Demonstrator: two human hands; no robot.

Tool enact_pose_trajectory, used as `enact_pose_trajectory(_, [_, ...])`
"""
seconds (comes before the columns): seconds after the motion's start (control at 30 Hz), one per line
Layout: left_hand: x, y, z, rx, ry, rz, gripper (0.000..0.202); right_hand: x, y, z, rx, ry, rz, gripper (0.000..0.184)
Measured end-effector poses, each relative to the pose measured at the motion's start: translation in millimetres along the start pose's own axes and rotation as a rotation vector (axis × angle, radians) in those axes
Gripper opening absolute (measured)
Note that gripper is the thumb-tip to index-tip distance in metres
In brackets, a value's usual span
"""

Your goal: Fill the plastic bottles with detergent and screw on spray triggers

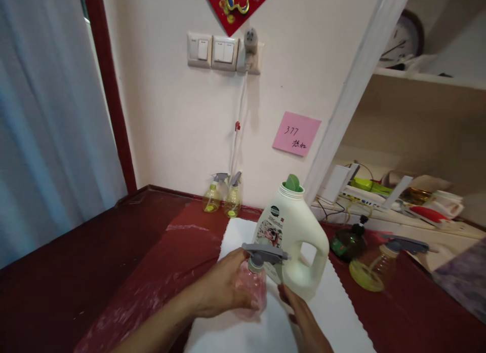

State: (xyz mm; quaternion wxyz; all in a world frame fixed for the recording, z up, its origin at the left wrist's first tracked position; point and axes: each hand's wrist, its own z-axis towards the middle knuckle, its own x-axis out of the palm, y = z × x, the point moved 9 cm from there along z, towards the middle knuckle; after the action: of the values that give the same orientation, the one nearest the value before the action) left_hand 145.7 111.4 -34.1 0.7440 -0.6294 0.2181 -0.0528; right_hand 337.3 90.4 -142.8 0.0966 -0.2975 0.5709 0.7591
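My left hand (228, 287) is wrapped round a small pink see-through spray bottle (258, 289), upright with a grey trigger head (261, 254) on top. To its right is my right hand (304, 315), fingers stretched out and slightly apart. One fingertip lies at the lower end of the trigger; whether it touches cannot be made out. Just behind the bottle stands a large cream jug (292, 221) with a handle and a printed label, a green piece (292, 183) sitting in its uncapped neck. A white scallop-edged cloth (337, 312) lies under these things.
Two small yellow spray bottles (232, 201) stand against the wall. On the right are a dark pump bottle (348, 241) and a larger yellow spray bottle (368, 272). A cluttered shelf (402, 219) lies beyond. Clear plastic film (152, 287) covers part of the dark red table (76, 251).
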Motion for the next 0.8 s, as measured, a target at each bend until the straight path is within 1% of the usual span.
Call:
enact_pose_trajectory(0.07, [-2.1, 1, -1, -0.054, 0.032, 0.066, 0.076, 16, 2, 8, -0.008, 0.040, 0.012, 0.099])
enact_pose_trajectory(0.13, [-4.7, 2, -2, -0.104, 0.055, 0.143, 0.076, 29, 11, 17, -0.030, 0.086, 0.029, 0.115])
enact_pose_trajectory(0.2, [-6.4, 3, -3, -0.145, 0.071, 0.193, 0.072, 37, 24, 26, -0.040, 0.117, 0.075, 0.120])
enact_pose_trajectory(0.23, [-6.7, 4, -3, -0.160, 0.078, 0.200, 0.070, 39, 31, 31, -0.033, 0.115, 0.108, 0.119])
enact_pose_trajectory(0.33, [-5.6, 5, -3, -0.147, 0.105, 0.157, 0.063, 40, 54, 45, -0.015, 0.048, 0.270, 0.110])
enact_pose_trajectory(0.37, [-5.0, 5, -3, -0.127, 0.115, 0.135, 0.061, 41, 64, 50, -0.029, 0.029, 0.354, 0.103])
enact_pose_trajectory(0.4, [-5.2, 5, -3, -0.107, 0.117, 0.123, 0.059, 42, 74, 55, -0.044, 0.014, 0.473, 0.093])
enact_pose_trajectory(0.43, [-5.7, 5, -2, -0.091, 0.117, 0.122, 0.055, 40, 85, 59, -0.095, -0.021, 0.558, 0.083])
enact_pose_trajectory(0.5, [-6.1, 4, -1, -0.075, 0.117, 0.147, 0.048, 34, 105, 65, -0.176, -0.083, 0.599, 0.069])
enact_pose_trajectory(0.57, [-4.9, 1, 1, -0.072, 0.121, 0.177, 0.044, 24, 116, 66, -0.212, -0.147, 0.608, 0.060])
enact_pose_trajectory(0.63, [-1.3, -2, 2, -0.074, 0.145, 0.195, 0.051, 16, 118, 62, -0.190, -0.148, 0.539, 0.064])
enact_pose_trajectory(0.67, [0.5, -3, 2, -0.073, 0.158, 0.199, 0.057, 14, 113, 57, -0.149, -0.136, 0.419, 0.065])
enact_pose_trajectory(0.7, [1.7, -2, 1, -0.071, 0.172, 0.203, 0.064, 10, 105, 50, -0.091, -0.132, 0.265, 0.062])
enact_pose_trajectory(0.73, [2.0, 1, 0, -0.069, 0.182, 0.206, 0.069, 6, 93, 42, -0.017, -0.141, 0.086, 0.053])
enact_pose_trajectory(0.77, [1.1, 5, -1, -0.065, 0.185, 0.206, 0.074, 0, 80, 31, 0.052, -0.157, -0.091, 0.037])
enact_pose_trajectory(0.8, [-0.2, 11, -3, -0.054, 0.189, 0.201, 0.078, -7, 69, 19, 0.097, -0.176, -0.189, 0.029])
